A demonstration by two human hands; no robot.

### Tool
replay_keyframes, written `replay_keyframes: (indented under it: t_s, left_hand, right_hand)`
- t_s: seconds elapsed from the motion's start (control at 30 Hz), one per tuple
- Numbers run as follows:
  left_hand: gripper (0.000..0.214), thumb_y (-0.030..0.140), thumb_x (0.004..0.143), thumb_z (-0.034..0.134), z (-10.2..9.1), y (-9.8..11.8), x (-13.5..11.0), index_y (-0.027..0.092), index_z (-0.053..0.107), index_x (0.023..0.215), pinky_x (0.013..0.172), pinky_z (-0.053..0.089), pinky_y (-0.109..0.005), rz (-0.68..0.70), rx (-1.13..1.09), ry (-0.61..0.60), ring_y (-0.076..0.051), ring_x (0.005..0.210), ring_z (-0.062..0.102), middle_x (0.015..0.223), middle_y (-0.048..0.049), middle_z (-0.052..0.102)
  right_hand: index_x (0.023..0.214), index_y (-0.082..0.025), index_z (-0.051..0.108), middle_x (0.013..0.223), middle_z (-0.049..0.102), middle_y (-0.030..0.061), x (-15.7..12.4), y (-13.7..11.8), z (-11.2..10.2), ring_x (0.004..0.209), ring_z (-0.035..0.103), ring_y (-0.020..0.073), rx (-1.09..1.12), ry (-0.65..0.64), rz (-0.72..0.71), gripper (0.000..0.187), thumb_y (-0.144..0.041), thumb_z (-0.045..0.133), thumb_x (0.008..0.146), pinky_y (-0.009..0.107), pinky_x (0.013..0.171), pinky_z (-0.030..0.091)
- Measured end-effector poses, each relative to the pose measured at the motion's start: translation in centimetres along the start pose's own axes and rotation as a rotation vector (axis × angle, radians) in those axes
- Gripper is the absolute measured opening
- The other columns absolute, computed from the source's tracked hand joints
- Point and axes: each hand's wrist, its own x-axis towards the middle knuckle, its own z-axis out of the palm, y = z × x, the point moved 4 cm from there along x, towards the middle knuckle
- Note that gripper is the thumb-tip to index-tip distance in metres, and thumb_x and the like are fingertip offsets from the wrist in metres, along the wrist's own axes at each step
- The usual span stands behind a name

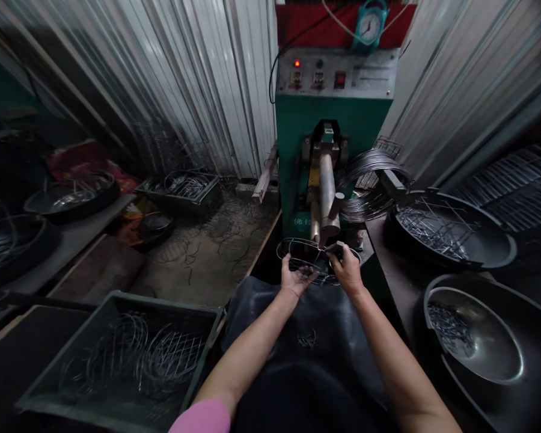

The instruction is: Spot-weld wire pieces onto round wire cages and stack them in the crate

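Wire frame (309, 260) is in the middle of the scene, held between both hands at the foot of the green machine (291, 132), under its thick metal arm (327, 180). The left hand (296, 278) grasps the frame's left side, thumb up and fingers beneath. The right hand (348, 269) has its fingers curled at the right side, beside a dark block; whether they pinch wire or block, I cannot tell. Good handling here, I judge, means an even grip from both sides, the wires square to the narrow copper-coloured tip (315, 231), and fingertips well clear of it.

Around this, a corrugated metal wall (198, 78) fills the far side, and a dim floor (198, 252) strewn with wire pieces lies to the left. Dark cloth (270, 349) covers the lap. Near left is a green crate (171, 305) of bent wire grids. At right, a far dark pan (491, 261) and a near shiny bowl (500, 355) hold short metal pieces; a wire coil (369, 180) hangs beside the machine. A small red light (297, 63) glows on the panel.
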Motion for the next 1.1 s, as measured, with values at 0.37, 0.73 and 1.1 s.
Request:
replay_keyframes:
  t_s: [0.37,0.73,1.1]
  left_hand:
    - [0.064,0.067,0.067,0.056,-2.0,-2.4,-0.7,0.01,0.054,0.097,0.07,0.051,-0.038,0.101,0.3,-0.018,-0.026,0.084,0.06,0.089,-0.0146,0.059]
    - [0.063,0.004,0.04,0.082,0.4,-5.4,-3.3,0.023,0.057,0.095,0.108,0.019,-0.046,0.905,1.005,-0.153,-0.031,0.131,0.025,0.121,-0.0098,0.048]
    - [0.044,0.006,0.043,0.081,-0.1,-5.1,-1.9,0.021,0.053,0.074,0.099,0.032,-0.037,0.938,1.088,-0.177,-0.025,0.101,0.047,0.084,-0.0026,0.048]
  right_hand:
    - [0.083,-0.019,0.057,0.079,0.066,0.0038,-0.9,1.3,-1.5,0.075,0.06,0.0191,0.23,0.053,0.267,0.025,-0.041,0.062,0.073,0.032,0.07,0.047]
    - [0.089,-0.019,0.057,0.088,0.067,0.0045,-6.5,7.3,-3.4,0.084,0.062,0.0195,0.575,0.231,0.448,0.029,-0.041,0.065,0.072,0.038,0.081,0.048]
    - [0.088,-0.021,0.06,0.083,0.066,0.0031,-5.7,2.6,-3.5,0.078,0.061,0.0186,0.293,0.062,0.186,0.02,-0.038,0.06,0.077,0.033,0.075,0.048]
